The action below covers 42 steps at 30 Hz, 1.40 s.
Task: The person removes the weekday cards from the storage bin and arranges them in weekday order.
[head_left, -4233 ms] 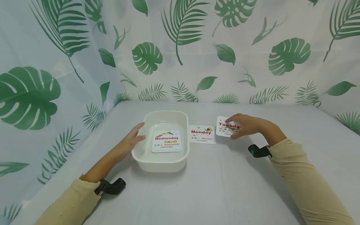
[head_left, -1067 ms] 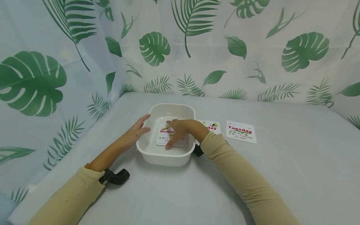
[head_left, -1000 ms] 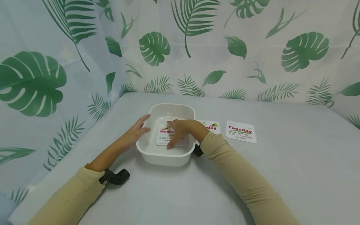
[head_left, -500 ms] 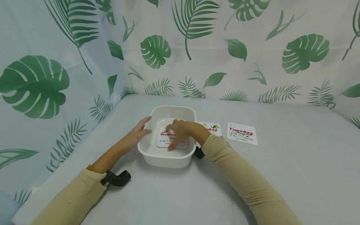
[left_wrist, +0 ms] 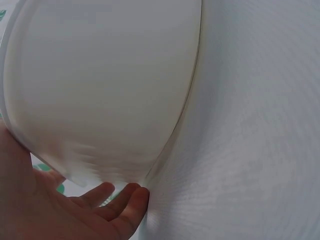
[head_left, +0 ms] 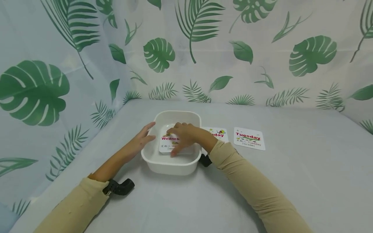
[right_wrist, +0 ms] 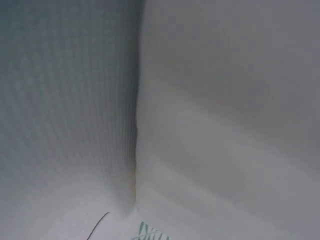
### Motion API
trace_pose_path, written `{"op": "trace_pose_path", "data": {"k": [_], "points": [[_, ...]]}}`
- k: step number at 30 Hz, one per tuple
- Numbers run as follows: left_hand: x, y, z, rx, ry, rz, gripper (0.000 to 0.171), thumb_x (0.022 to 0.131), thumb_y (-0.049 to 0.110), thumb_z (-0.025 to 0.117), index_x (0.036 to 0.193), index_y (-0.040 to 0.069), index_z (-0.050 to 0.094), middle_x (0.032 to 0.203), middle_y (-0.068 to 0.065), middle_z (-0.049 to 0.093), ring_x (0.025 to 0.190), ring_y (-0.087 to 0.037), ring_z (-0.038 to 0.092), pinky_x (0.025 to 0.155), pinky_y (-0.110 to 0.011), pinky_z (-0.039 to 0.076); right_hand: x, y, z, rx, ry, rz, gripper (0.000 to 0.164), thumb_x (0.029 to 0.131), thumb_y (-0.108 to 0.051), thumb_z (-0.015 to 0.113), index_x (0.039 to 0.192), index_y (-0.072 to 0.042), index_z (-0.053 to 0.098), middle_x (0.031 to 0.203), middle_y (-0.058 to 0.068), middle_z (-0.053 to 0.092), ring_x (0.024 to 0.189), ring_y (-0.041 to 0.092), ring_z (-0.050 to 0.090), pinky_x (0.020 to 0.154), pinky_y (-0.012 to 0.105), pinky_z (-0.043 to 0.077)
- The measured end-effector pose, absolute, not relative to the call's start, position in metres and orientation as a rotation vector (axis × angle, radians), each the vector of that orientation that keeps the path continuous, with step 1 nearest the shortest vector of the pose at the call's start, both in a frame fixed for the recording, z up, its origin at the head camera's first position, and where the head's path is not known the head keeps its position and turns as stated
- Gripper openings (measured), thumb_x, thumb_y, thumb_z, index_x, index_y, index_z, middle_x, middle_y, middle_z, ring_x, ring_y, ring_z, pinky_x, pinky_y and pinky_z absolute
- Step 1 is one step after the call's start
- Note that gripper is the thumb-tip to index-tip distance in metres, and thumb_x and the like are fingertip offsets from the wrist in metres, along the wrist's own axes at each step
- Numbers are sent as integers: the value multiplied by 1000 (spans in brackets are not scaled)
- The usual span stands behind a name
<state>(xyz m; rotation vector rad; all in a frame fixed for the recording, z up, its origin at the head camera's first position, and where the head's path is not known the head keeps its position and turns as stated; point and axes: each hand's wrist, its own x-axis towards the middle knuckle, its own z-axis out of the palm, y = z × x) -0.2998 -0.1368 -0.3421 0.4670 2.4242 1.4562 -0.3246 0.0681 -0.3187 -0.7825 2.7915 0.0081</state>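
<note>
A white plastic basin (head_left: 172, 164) stands on the table, a small stack of day-of-the-week flashcards inside. My left hand (head_left: 137, 144) grips its left side, thumb over the rim; in the left wrist view the fingers (left_wrist: 132, 210) lie along the outer wall. Reaching over the right rim, my right hand (head_left: 186, 135) holds the top "Wednesday" flashcard (head_left: 166, 145), thumb at the near edge and fingers bent over the far part. The hand covers the card's right half. Only the basin's outer wall (right_wrist: 225, 150) and cloth fill most of the right wrist view.
Right of the basin lies a "Monday" flashcard (head_left: 219, 133), partly hidden by my right wrist. Further right is a "Tuesday" flashcard (head_left: 249, 139). A pale cloth covers the table (head_left: 186, 204); a leaf-print curtain (head_left: 215, 61) hangs behind and to the left.
My right hand let go of the Tuesday card and moved left into the basin. Just now the top Wednesday card has slid slightly left, showing a card edge beneath. The left hand keeps its place.
</note>
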Motion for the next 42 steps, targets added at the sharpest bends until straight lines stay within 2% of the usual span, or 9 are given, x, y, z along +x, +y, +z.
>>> {"op": "trace_pose_path", "data": {"k": [6,11,18,30,36,42], "points": [[-298,-138,-343,491,2406,1472,63,95,23,36,148,17,2,154,-14,-1,141,-37,1,110,-58,12,-321,71,-317,-870,2836,-126,91,68,-59,69,142,-24,29,142,5,34,127,25,35,108,44,27],[-297,-138,-342,500,2409,1459,65,94,25,38,148,18,2,154,-13,-1,140,-38,2,109,-59,12,-320,75,-316,-976,2910,-204,96,68,-57,71,144,-21,25,145,5,32,129,26,33,108,45,27],[-296,-137,-339,506,2430,1435,64,96,24,35,148,17,-1,154,-9,-9,140,-36,-8,109,-59,3,-316,92,-305,-976,3063,-252,97,66,-54,74,144,-19,28,147,7,29,135,29,27,110,49,23],[-295,-135,-344,529,2436,1444,64,96,23,34,148,13,-2,154,-10,-9,140,-35,-9,110,-58,1,-305,134,-275,-1000,3308,-396,96,65,-46,78,142,-19,28,147,13,25,134,34,25,109,52,21],[-295,-135,-344,525,2453,1442,63,96,23,33,148,13,-1,154,-9,-9,140,-34,-9,110,-58,0,-295,164,-245,-816,3379,-477,99,63,-39,81,143,-18,27,148,12,25,134,34,25,108,56,21],[-295,-136,-344,555,2455,1437,63,96,22,33,148,12,-2,154,-11,-9,140,-36,-9,110,-58,0,-284,211,-223,-534,3290,-429,93,67,-34,79,142,-15,29,147,14,23,127,37,29,96,56,32]]}}
